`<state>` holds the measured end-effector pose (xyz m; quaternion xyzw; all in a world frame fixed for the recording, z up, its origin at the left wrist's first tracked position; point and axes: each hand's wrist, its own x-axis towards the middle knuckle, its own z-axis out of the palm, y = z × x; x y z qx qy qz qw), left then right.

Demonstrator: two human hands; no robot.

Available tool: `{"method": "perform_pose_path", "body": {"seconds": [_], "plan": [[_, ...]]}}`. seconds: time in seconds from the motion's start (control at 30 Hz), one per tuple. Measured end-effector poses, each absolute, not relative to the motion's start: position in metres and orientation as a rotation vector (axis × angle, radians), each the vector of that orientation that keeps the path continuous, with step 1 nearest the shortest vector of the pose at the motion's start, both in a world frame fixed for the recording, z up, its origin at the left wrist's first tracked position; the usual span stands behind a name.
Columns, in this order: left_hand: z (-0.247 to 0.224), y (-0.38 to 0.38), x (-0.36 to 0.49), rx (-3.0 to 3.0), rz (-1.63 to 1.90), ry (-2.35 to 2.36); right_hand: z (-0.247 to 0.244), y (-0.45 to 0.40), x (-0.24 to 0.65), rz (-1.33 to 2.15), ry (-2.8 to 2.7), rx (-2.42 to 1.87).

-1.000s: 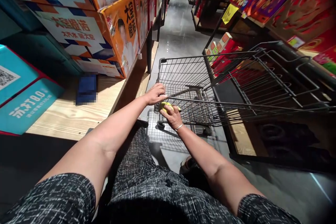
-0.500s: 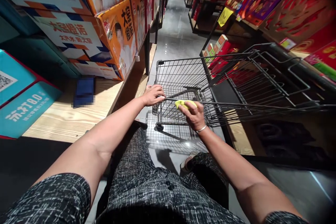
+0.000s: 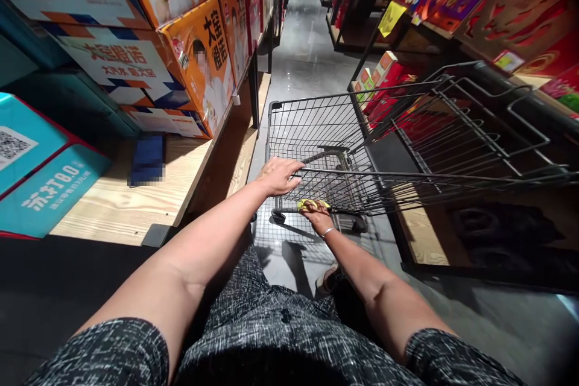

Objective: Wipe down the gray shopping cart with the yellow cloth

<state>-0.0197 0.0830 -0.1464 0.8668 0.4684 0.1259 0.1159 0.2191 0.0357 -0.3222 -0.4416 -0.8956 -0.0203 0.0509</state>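
A dark wire shopping cart [image 3: 357, 184] stands in the aisle in front of me, its basket holding no goods. My left hand [image 3: 281, 175] lies over the near top rim by the cart's end corner, fingers curled across it. Lower down, my right hand [image 3: 318, 220] presses a yellow cloth [image 3: 306, 205] to the cart's near side, close to its bottom frame. The fingers of that hand are closed on the cloth and partly hide it.
At left, a wooden shelf [image 3: 113, 205] bears stacked orange and white cartons [image 3: 199, 66], a turquoise box [image 3: 58, 181] and a dark blue flat item [image 3: 147, 158]. Red packaged goods [image 3: 497, 12] line the right shelves. A grey floor aisle [image 3: 303, 30] runs ahead.
My right hand has moved down with the yellow cloth from the top rim to the cart's lower side. My left hand has shifted slightly right along the rim.
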Motion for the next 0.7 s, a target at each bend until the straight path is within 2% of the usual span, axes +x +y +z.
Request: {"method": "perform_pose_path", "body": {"seconds": [0.1, 0.3, 0.37, 0.47, 0.63, 0.7], "plan": [[-0.146, 0.087, -0.024, 2.538, 0.385, 1.405, -0.303, 0.046, 0.237, -0.129, -2.647, -1.343], [-0.142, 0.098, -0.035, 2.54, 0.383, 1.468, -0.234, 0.069, 0.282, -0.375, -2.152, -1.311], [-0.143, 0.099, -0.034, 2.565, 0.404, 1.475, -0.227, 0.072, 0.286, -0.412, -2.058, -1.32], [-0.147, 0.096, -0.027, 2.603, 0.462, 1.417, -0.249, 0.072, 0.272, -0.346, -2.133, -1.345], [-0.15, 0.094, -0.019, 2.513, 0.437, 1.415, -0.316, 0.049, 0.238, 0.029, -2.592, -1.518], [-0.148, 0.097, -0.02, 2.476, 0.405, 1.415, -0.323, 0.041, 0.229, 0.072, -2.653, -1.502]]}}
